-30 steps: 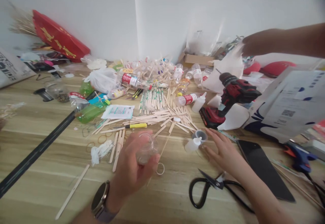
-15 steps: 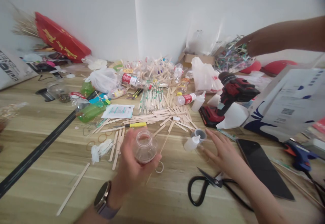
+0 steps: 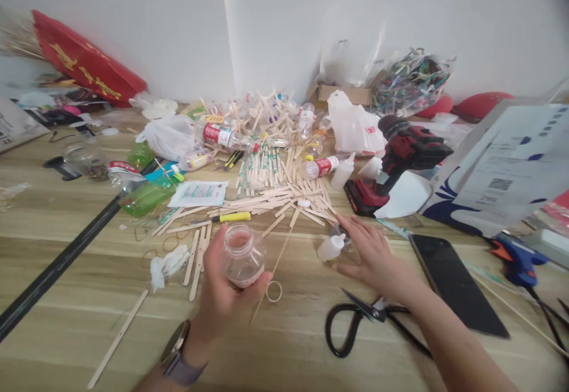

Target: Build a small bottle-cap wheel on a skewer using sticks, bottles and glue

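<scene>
My left hand (image 3: 217, 285) wraps round a clear plastic bottle piece (image 3: 244, 255) and holds it upright above the table, its round mouth facing up. My right hand (image 3: 373, 255) reaches over a small clear container (image 3: 350, 251) with fingers spread and the thumb apart; the fingers partly hide the container, and contact is unclear. Just left of those fingers is a small white squeeze bottle (image 3: 331, 248). Black-handled scissors (image 3: 355, 324) lie below my right hand. A white ring (image 3: 274, 291) and a thin stick (image 3: 281, 255) lie close to my left thumb.
Wooden sticks (image 3: 284, 193) and plastic bottles (image 3: 222, 136) crowd the table's middle. A red cordless drill (image 3: 391, 155), a black phone (image 3: 457, 285) and a blue glue gun (image 3: 518, 258) are on the right. A long black strip (image 3: 66, 255) crosses the left side.
The other person's arm at the upper right has left the view. My right hand has moved over the small container, covering its grey rim. The view has shifted slightly; the bottle piece stays in my left hand.
</scene>
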{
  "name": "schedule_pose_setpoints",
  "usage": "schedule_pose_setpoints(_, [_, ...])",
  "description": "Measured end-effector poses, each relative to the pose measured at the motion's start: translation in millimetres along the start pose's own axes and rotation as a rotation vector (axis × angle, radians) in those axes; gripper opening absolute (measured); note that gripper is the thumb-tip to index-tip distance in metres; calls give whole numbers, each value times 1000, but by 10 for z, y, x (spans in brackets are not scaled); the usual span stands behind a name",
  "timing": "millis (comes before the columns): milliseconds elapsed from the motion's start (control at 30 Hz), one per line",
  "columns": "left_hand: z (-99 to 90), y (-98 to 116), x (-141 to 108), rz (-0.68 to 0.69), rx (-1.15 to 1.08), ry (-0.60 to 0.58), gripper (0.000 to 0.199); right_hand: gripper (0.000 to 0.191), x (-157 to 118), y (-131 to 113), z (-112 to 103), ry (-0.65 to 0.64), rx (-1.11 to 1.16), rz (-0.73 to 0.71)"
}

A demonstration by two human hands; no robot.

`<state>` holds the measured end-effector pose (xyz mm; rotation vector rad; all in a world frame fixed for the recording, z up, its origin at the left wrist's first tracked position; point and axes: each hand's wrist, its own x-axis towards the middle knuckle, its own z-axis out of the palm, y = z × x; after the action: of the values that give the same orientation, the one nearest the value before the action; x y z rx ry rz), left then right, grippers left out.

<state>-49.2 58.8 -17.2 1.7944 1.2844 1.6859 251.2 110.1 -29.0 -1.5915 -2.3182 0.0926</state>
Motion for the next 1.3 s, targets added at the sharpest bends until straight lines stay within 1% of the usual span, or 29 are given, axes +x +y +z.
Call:
schedule_pose_setpoints(33, [1, -4, -7, -10, -8, -5, 83, 70, 11, -40, -14, -7, 5, -18])
schedule_pose_setpoints(100, [2, -15, -20, -29, -12, -13, 82, 37, 39, -121, -42, 11, 6, -43])
schedule_pose_setpoints(133, [1, -21, -25, -37, -9, -15, 81, 24, 52, -156, -59, 21, 13, -57])
schedule_pose_setpoints(167, [-1, -26, -28, -44, -3, -16, 80, 16, 60, -183, -79, 31, 31, -72])
schedule_pose_setpoints(200, [-3, -29, -27, -47, 5, -14, 78, 13, 63, -199, -105, 43, 60, -85])
schedule_pose_setpoints(267, [-7, -32, -18, -45, 20, -9, 75, 16, 46, -190, -177, 94, 135, -87])
schedule_pose_setpoints(333, [-6, -32, -3, -34, 25, -8, 72, 21, 4, -121, -270, 194, 186, -43])
schedule_pose_setpoints(433, [7, -40, 14, -30, 14, -10, 73, 26, -67, 64, -394, 374, 122, 93])
schedule_pose_setpoints(467, [11, -45, 16, -36, 14, -9, 74, 28, -82, 133, -417, 402, 67, 159])
schedule_pose_setpoints(500, [14, -51, 17, -46, 13, -9, 74, 31, -91, 200, -428, 403, 17, 225])
schedule_pose_setpoints(567, [14, -58, 22, -68, 10, -11, 70, 36, -88, 312, -411, 348, -50, 336])
schedule_pose_setpoints(633, [5, -57, 38, -80, -7, -15, 63, 39, -62, 387, -354, 293, -67, 379])
schedule_pose_setpoints(767, [-21, -32, 107, -100, -39, 21, 55, 40, -1, 457, -197, 245, -52, 352])
schedule_pose_setpoints(867, [-22, -16, 157, -72, -67, 68, 48, 42, 7, 489, -116, 220, -40, 327])
schedule_pose_setpoints(933, [-11, -17, 171, -52, -98, 70, 48, 44, -14, 508, -97, 216, -41, 317])
schedule_pose_setpoints(1033, [4, -37, 155, -76, -102, 33, 51, 49, -89, 518, -126, 222, -49, 310])
schedule_pose_setpoints(1133, [5, -71, 115, -129, -47, 2, 52, 54, -215, 482, -211, 246, -72, 320])
schedule_pose_setpoints(1233, [5, -105, 75, -143, -22, -4, 53, 51, -371, 393, -299, 276, -136, 311])
schedule_pose_setpoints(1300, [13, -122, 59, -126, -43, 5, 55, 45, -482, 312, -331, 250, -132, 292])
